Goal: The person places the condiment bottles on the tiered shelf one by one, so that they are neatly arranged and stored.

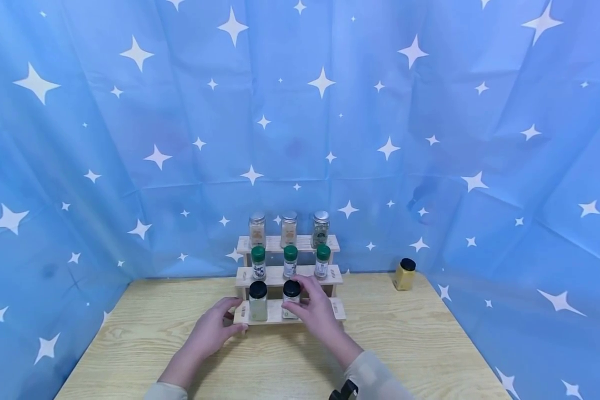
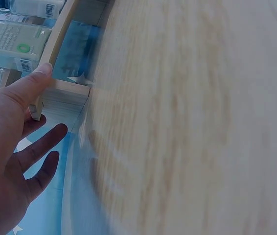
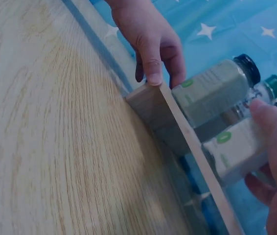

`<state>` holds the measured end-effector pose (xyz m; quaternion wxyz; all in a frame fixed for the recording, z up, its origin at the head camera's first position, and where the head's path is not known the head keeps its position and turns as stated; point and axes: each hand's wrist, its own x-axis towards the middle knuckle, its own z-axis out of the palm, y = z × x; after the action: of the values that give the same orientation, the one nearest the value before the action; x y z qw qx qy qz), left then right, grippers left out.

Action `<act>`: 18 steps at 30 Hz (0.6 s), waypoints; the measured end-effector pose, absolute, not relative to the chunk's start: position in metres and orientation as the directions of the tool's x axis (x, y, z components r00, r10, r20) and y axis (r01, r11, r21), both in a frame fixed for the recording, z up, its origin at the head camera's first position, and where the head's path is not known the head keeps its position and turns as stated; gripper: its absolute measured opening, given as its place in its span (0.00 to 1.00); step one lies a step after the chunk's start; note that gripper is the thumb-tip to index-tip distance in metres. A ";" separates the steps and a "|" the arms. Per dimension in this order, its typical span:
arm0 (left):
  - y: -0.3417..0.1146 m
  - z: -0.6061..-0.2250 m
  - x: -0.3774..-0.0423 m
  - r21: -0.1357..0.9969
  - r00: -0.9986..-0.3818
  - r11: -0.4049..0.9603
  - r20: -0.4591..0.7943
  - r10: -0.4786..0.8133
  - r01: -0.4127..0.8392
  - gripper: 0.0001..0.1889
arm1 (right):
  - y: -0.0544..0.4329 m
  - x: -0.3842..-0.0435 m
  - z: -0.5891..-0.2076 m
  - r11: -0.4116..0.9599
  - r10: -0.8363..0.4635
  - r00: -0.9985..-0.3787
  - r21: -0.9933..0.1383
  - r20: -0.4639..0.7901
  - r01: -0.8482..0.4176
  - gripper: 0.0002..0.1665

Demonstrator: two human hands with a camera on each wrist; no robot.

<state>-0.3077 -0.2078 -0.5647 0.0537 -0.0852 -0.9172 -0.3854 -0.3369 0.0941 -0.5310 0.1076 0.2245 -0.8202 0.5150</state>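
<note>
A three-tier wooden spice rack point(image 1: 275, 312) stands on the table, with glass jars on each step. My left hand point(image 1: 211, 331) holds the left end of the lowest step; in the left wrist view its thumb point(image 2: 39, 73) lies on the front edge and the other fingers spread below. My right hand point(image 1: 319, 312) grips a black-lidded spice jar point(image 1: 291, 289) of pale powder at the middle of that step, thumb on one side and fingers on the other. Left of it stands a second black-lidded jar point(image 1: 258, 304), upright; both show a green ring mark in the right wrist view.
Green-capped jars point(image 1: 258, 264) fill the middle step, silver-capped jars point(image 1: 288, 230) the top one. A black-lidded jar of yellow powder point(image 1: 405, 275) stands at the back right of the wooden table point(image 1: 405, 344). A blue star-patterned curtain point(image 1: 300, 150) hangs close behind.
</note>
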 end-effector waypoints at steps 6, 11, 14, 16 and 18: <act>-0.207 -0.565 -0.308 0.707 -0.981 0.681 0.159 0.113 0.193 0.37 | 0.094 -0.337 -0.532 0.381 -0.254 -0.878 -0.792 0.407 -0.477 0.37; -0.208 -0.567 -0.308 0.705 -0.982 0.684 0.158 0.107 0.188 0.37 | 0.093 -0.337 -0.531 0.382 -0.259 -0.874 -0.787 0.412 -0.484 0.37; -0.209 -0.567 -0.307 0.705 -0.982 0.685 0.158 0.104 0.186 0.36 | 0.093 -0.335 -0.529 0.394 -0.260 -0.881 -0.790 0.395 -0.470 0.38; -0.208 -0.567 -0.307 0.704 -0.981 0.684 0.162 0.108 0.191 0.36 | 0.093 -0.333 -0.528 0.419 -0.257 -0.889 -0.785 0.380 -0.457 0.41; -0.207 -0.567 -0.307 0.702 -0.981 0.686 0.159 0.109 0.190 0.36 | 0.096 -0.331 -0.528 0.444 -0.245 -0.895 -0.777 0.374 -0.446 0.45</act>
<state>-0.3066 -0.2074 -0.5670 0.0523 -0.0815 -0.9166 -0.3878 -0.3308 0.0964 -0.5278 0.1036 0.2048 -0.8434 0.4857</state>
